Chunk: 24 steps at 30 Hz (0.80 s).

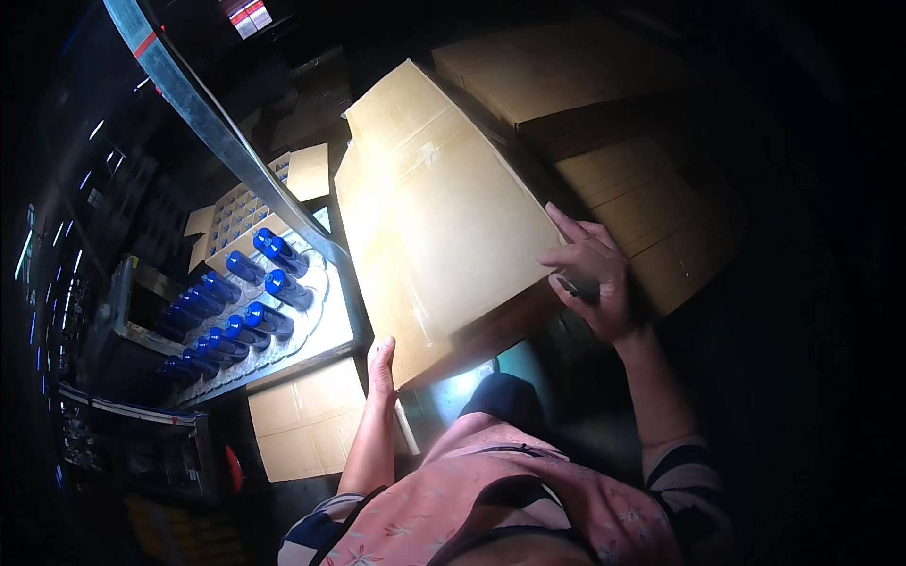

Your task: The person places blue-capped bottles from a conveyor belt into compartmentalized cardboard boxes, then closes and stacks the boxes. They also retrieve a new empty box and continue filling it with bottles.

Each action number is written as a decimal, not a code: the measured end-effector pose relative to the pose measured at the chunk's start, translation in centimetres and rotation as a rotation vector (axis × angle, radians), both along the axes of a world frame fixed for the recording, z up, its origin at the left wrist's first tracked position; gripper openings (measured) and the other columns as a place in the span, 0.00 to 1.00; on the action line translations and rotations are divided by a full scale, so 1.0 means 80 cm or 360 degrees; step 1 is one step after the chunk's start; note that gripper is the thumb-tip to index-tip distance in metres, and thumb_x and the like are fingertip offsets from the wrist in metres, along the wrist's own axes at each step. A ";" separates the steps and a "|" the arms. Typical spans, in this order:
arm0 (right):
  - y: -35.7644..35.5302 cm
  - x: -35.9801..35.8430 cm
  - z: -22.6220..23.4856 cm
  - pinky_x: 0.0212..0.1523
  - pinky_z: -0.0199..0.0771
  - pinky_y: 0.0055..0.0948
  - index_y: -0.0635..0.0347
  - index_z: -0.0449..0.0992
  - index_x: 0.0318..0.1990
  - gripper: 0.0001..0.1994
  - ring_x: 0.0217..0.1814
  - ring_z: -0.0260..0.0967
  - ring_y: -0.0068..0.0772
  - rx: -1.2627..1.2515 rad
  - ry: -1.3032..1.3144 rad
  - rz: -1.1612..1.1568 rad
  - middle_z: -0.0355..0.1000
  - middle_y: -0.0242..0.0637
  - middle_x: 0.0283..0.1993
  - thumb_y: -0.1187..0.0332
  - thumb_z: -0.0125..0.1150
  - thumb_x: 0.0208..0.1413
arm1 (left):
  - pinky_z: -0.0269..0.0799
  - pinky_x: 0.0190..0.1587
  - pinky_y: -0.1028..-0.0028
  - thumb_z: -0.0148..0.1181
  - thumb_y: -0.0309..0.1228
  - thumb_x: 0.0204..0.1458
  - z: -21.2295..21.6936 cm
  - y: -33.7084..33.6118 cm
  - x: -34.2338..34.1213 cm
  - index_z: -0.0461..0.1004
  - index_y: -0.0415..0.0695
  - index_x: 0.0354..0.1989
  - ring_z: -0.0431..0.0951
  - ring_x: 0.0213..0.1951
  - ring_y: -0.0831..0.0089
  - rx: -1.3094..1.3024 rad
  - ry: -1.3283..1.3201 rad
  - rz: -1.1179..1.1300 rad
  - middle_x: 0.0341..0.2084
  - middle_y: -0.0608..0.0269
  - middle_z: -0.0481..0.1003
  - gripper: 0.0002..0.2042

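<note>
Your single view looks steeply down and ahead from your head, through a wide fisheye that bends straight edges at its rim. Your patterned apron (415, 528) fills the near edge, the big carton (462, 226) sits close at centre, and the worktop (330, 325) stands left.

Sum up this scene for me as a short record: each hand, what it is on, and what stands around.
Left hand: at the near left corner of a large brown cardboard box, thumb showing, other fingers hidden
Right hand: at the box's right side, fingers spread; a small dark object by the palm, too unclear to name
Box position: tilted in view, in front of the person
Left side: shiny blue cylindrical bottles in rows on a pale-topped table
Beyond bottles: open brown divided carton
</note>
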State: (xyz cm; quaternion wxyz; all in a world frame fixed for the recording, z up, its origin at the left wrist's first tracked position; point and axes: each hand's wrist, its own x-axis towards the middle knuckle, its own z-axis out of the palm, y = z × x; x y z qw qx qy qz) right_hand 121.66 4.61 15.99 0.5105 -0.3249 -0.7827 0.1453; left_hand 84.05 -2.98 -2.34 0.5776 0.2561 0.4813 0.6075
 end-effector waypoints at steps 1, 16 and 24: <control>0.039 -0.008 0.006 0.57 0.67 0.39 0.54 0.80 0.39 0.10 0.57 0.69 0.46 0.0028 0.0010 -0.0007 0.67 0.48 0.63 0.71 0.66 0.46 | 0.69 0.55 0.66 0.58 0.39 0.57 0.000 0.036 -0.007 0.64 0.36 0.59 0.74 0.52 0.66 0.0112 -0.0017 -0.0037 0.51 0.54 0.72 0.26; 0.563 -0.188 0.031 0.51 0.68 0.31 0.57 0.79 0.35 0.06 0.48 0.69 0.33 0.0114 0.0420 0.0159 0.73 0.40 0.58 0.72 0.66 0.49 | 0.72 0.51 0.66 0.53 0.47 0.60 0.060 0.493 -0.164 0.68 0.38 0.58 0.77 0.48 0.63 0.0188 0.0136 0.0258 0.49 0.56 0.75 0.26; 0.938 -0.416 0.038 0.52 0.69 0.32 0.51 0.81 0.33 0.08 0.49 0.67 0.35 -0.0118 0.0740 0.0786 0.72 0.36 0.60 0.62 0.69 0.47 | 0.71 0.57 0.53 0.53 0.51 0.57 0.104 0.716 -0.284 0.60 0.42 0.65 0.71 0.56 0.55 0.0149 0.0519 0.1061 0.59 0.50 0.66 0.33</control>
